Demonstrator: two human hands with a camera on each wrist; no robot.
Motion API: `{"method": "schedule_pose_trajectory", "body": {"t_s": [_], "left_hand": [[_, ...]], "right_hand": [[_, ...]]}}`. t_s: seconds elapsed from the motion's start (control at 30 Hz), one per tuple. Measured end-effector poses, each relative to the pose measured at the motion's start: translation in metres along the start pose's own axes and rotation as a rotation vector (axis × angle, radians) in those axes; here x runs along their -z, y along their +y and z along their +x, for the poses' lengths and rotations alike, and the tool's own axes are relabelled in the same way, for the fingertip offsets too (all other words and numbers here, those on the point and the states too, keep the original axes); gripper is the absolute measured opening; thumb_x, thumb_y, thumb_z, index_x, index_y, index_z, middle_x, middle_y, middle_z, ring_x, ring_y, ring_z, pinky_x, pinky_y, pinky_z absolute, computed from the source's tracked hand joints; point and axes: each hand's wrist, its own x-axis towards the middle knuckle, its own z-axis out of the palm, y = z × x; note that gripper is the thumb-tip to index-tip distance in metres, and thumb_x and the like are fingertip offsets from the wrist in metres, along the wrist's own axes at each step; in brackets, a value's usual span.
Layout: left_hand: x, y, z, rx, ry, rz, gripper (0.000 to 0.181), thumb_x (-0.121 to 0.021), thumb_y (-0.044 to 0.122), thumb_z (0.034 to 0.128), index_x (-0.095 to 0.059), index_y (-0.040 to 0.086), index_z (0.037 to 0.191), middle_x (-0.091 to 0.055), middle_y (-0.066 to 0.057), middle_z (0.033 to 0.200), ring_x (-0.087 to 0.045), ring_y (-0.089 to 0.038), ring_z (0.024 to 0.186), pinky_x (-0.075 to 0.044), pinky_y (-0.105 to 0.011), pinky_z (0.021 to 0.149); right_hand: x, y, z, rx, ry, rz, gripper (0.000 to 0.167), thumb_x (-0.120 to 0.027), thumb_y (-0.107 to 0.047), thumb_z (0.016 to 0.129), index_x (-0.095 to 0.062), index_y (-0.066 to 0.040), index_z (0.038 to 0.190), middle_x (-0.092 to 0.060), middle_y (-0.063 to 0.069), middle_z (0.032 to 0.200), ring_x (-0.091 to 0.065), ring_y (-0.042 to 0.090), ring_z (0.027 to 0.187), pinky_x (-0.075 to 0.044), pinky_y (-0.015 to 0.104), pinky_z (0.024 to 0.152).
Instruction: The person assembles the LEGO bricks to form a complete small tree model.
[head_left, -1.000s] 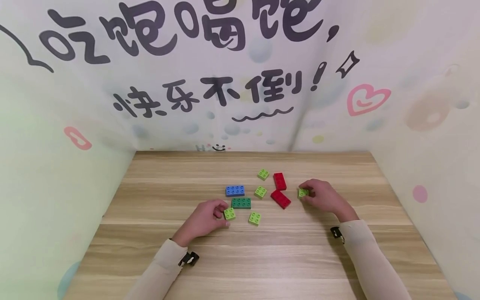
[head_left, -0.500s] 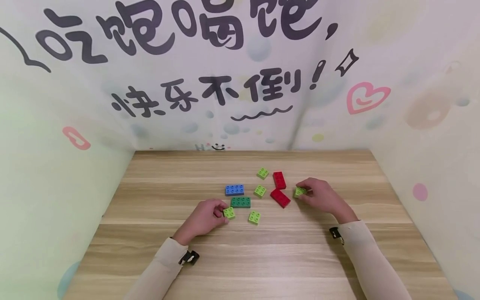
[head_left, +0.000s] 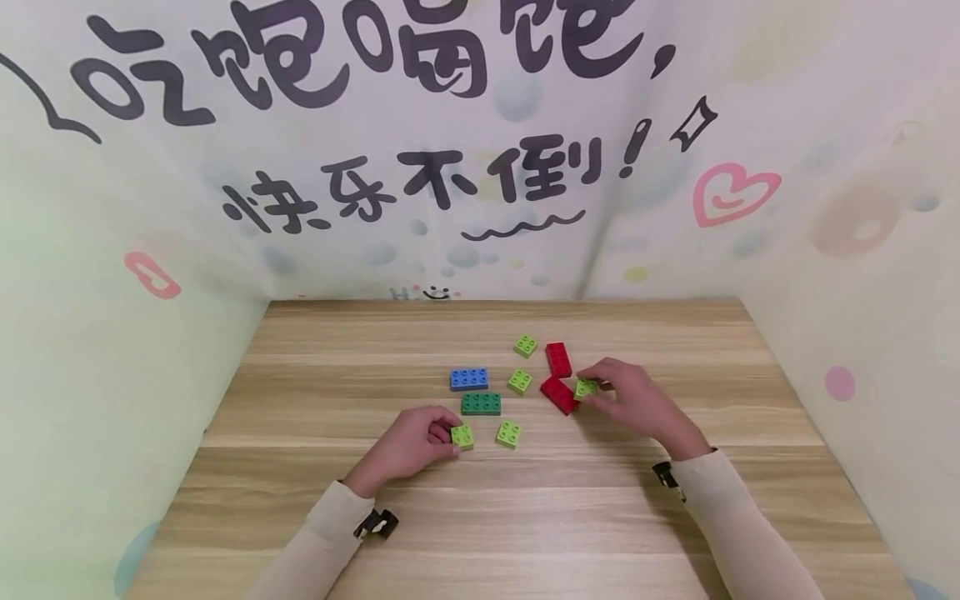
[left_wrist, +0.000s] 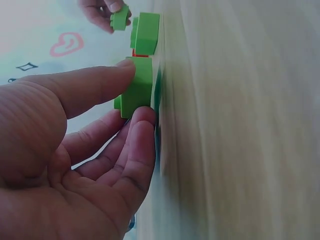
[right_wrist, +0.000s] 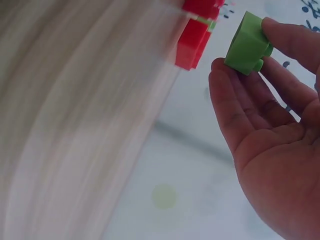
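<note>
My left hand (head_left: 411,442) pinches a lime green brick (head_left: 462,437) between thumb and fingers, just in front of the dark green brick (head_left: 481,404). In the left wrist view this brick (left_wrist: 137,90) is held close to the tabletop. My right hand (head_left: 641,402) pinches another lime brick (head_left: 586,388) beside the lower red brick (head_left: 558,395), whose right end it partly hides. The right wrist view shows that lime brick (right_wrist: 246,45) between thumb and fingertips, raised off the wooden surface.
A loose lime brick (head_left: 508,433) lies between the hands, right of the left one. Farther back are a blue brick (head_left: 468,379), a lime brick (head_left: 520,382), another lime brick (head_left: 526,346) and an upright-lying red brick (head_left: 558,359). Printed walls surround the wooden table (head_left: 495,533).
My right hand has moved left with its lime brick, up to the lower red brick. My left hand has shifted slightly toward the front with its brick, away from the dark green one.
</note>
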Motion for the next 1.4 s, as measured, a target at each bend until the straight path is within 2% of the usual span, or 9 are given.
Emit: {"method": "schedule_pose_trajectory", "body": {"t_s": [0.4, 0.6, 0.77, 1.07, 1.2, 1.4], "left_hand": [[-0.012, 0.011, -0.007, -0.018, -0.054, -0.042, 0.035, -0.085, 0.015, 0.0908, -0.072, 0.007, 0.123, -0.074, 0.000, 0.104, -0.068, -0.011, 0.092, -0.059, -0.023, 0.079], [-0.019, 0.016, -0.006, -0.038, -0.085, -0.066, 0.035, -0.086, 0.014, 0.0893, -0.072, 0.007, 0.120, -0.074, 0.001, 0.102, -0.068, -0.011, 0.091, -0.059, -0.022, 0.078], [-0.026, 0.021, -0.005, -0.038, -0.111, -0.101, 0.034, -0.087, 0.013, 0.0885, -0.073, 0.008, 0.119, -0.074, 0.001, 0.102, -0.069, -0.012, 0.092, -0.059, -0.022, 0.078], [-0.040, 0.027, 0.000, -0.046, -0.149, -0.150, 0.032, -0.088, 0.016, 0.0881, -0.074, 0.011, 0.117, -0.074, 0.003, 0.099, -0.070, -0.010, 0.089, -0.059, -0.021, 0.078], [-0.046, 0.029, 0.002, -0.059, -0.159, -0.167, 0.032, -0.088, 0.014, 0.0871, -0.074, 0.009, 0.116, -0.074, 0.001, 0.099, -0.070, -0.010, 0.088, -0.059, -0.021, 0.077], [-0.056, 0.028, 0.006, -0.060, -0.168, -0.191, 0.034, -0.089, 0.012, 0.0849, -0.073, 0.007, 0.114, -0.074, 0.001, 0.097, -0.070, -0.008, 0.087, -0.060, -0.021, 0.078]], "right_hand": [[-0.015, -0.031, 0.000, 0.084, 0.001, 0.041, 0.038, -0.086, -0.012, 0.090, -0.075, -0.009, 0.126, -0.074, 0.001, 0.116, -0.070, 0.015, 0.097, -0.064, 0.040, 0.086], [-0.023, -0.045, 0.001, 0.140, -0.010, 0.032, 0.041, -0.086, -0.009, 0.088, -0.074, -0.007, 0.127, -0.074, 0.002, 0.122, -0.070, 0.018, 0.092, -0.064, 0.041, 0.083], [-0.026, -0.058, 0.001, 0.159, -0.027, 0.011, 0.038, -0.085, -0.013, 0.090, -0.074, -0.007, 0.126, -0.074, 0.001, 0.119, -0.068, 0.023, 0.094, -0.062, 0.042, 0.085], [-0.035, -0.074, -0.002, 0.155, -0.077, 0.016, 0.038, -0.085, -0.018, 0.091, -0.074, -0.015, 0.127, -0.074, -0.004, 0.122, -0.069, 0.015, 0.112, -0.062, 0.039, 0.096], [-0.040, -0.081, -0.005, 0.167, -0.118, 0.041, 0.038, -0.084, -0.020, 0.092, -0.074, -0.017, 0.128, -0.074, -0.008, 0.122, -0.068, 0.011, 0.112, -0.061, 0.036, 0.096], [-0.046, -0.090, -0.008, 0.208, -0.171, 0.091, 0.035, -0.083, -0.021, 0.094, -0.074, -0.014, 0.127, -0.073, -0.009, 0.120, -0.067, 0.006, 0.110, -0.061, 0.033, 0.095]]}}
